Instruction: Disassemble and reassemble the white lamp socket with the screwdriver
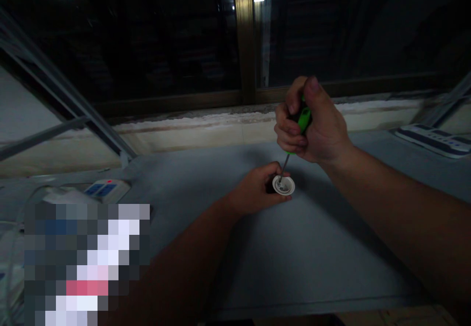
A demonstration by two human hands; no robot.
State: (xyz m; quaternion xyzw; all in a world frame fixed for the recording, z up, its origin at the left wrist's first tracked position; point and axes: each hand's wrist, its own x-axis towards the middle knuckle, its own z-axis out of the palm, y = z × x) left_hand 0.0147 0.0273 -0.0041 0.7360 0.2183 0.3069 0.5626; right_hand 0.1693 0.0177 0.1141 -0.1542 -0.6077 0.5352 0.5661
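Observation:
My left hand point(259, 188) is wrapped round a small white round fitting point(289, 187) with an open top, and metal parts show inside it. It looks like a lamp socket, held close over the grey tabletop point(294, 257). Above it, my right hand point(312, 120) is closed round the green and black handle of a screwdriver point(285, 163). The thin metal shaft slants down, its tip inside the fitting near the rim. Whether the tip sits in a screw is too small to tell.
To the left lies a white power strip point(116, 189) with a red light and cables beside it. Another power strip point(434, 140) is at the far right. Behind the table are a ledge and dark window; a metal frame bar point(73, 90) slants down at left. One area at lower left is pixelated.

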